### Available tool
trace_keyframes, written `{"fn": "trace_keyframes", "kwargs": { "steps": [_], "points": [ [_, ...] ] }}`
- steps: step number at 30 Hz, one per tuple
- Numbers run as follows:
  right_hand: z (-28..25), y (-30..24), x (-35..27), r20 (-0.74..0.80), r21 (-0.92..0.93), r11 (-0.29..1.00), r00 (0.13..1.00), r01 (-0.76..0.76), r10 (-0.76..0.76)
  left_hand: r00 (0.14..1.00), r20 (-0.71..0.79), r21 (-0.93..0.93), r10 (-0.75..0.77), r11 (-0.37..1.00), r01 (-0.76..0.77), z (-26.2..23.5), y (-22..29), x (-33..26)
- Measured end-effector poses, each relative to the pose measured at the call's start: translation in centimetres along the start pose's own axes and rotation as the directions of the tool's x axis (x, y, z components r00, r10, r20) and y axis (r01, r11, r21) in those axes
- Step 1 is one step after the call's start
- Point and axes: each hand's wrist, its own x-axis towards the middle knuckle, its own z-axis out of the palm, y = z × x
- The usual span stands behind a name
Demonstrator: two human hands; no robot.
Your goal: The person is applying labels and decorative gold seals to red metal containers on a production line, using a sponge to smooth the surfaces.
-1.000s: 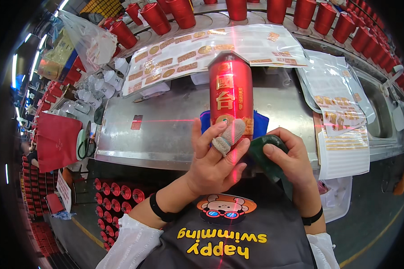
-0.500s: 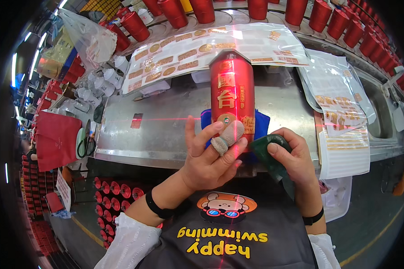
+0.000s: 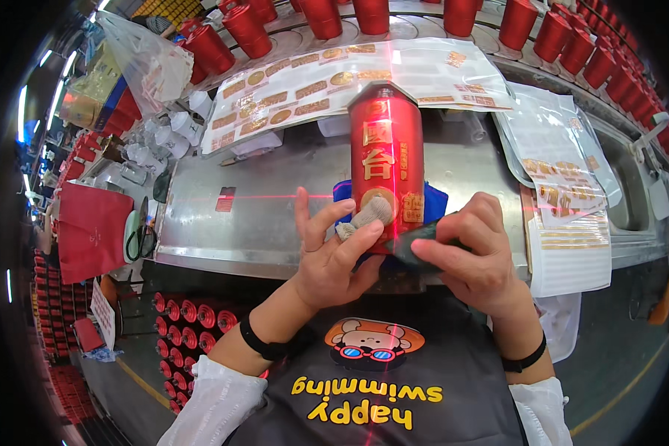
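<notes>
A red hexagonal bottle (image 3: 391, 137) with raised gold characters lies on a blue cloth (image 3: 436, 202), its dark end facing away from me. My left hand (image 3: 321, 267) is at the bottle's near end, fingers spread. A greyish knitted finger cover (image 3: 369, 215) on one of its fingers touches the round gold label, partly hiding it. In my right hand (image 3: 479, 256) is a dark green flat scraper (image 3: 416, 247), pinched between thumb and bent fingers. The scraper's tip meets the lower side of the bottle, close to my left fingertips.
Sheets of gold labels (image 3: 297, 85) span the back of the metal table (image 3: 275, 234); more label sheets (image 3: 565, 193) lie at right beside a sink (image 3: 632, 186). Red bottles (image 3: 461, 16) line a conveyor behind. A red bag (image 3: 93, 230) and scissors (image 3: 143, 241) are at left.
My right hand has turned and moved left, bringing the scraper against the bottle. The covered left finger has shifted slightly down-left over the round label. Bottles on the conveyor have moved.
</notes>
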Motion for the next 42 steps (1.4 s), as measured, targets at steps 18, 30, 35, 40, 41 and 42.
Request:
{"fn": "trace_keyframes", "kwargs": {
  "steps": [18,30,35,40,41,42],
  "points": [
    [-0.6,0.2,-3.5,-0.114,0.444,0.81,0.873,-0.382,0.474,0.94,0.171,0.101,0.297,0.943,-0.316,0.3,-0.9,1.8],
    [-0.1,0.6,4.6,0.266,0.308,0.841,0.889,-0.445,0.373,0.996,-0.075,-0.071,-0.048,0.997,0.042,-0.1,1.0,-2.2],
    [0.3,0.5,7.2,0.065,-0.308,0.951,0.997,-0.026,0.049,0.908,0.054,-0.136,-0.415,0.898,0.419,0.8,-0.2,-1.4],
    [0.2,0.7,7.2,0.222,0.105,0.946,0.935,-0.305,0.277,0.951,0.044,-0.027,-0.305,0.951,0.307,-0.2,-0.2,-1.2],
    [0.5,1.4,7.4,0.033,-0.036,0.935,0.935,-0.353,0.354,0.956,0.032,-0.028,-0.293,0.955,0.294,-0.2,-0.2,-0.9],
    [-0.2,1.0,7.2,0.051,-0.189,0.926,0.939,-0.326,0.341,0.959,0.021,-0.027,-0.281,0.959,0.282,-0.2,-0.2,-0.7]
  ]
}}
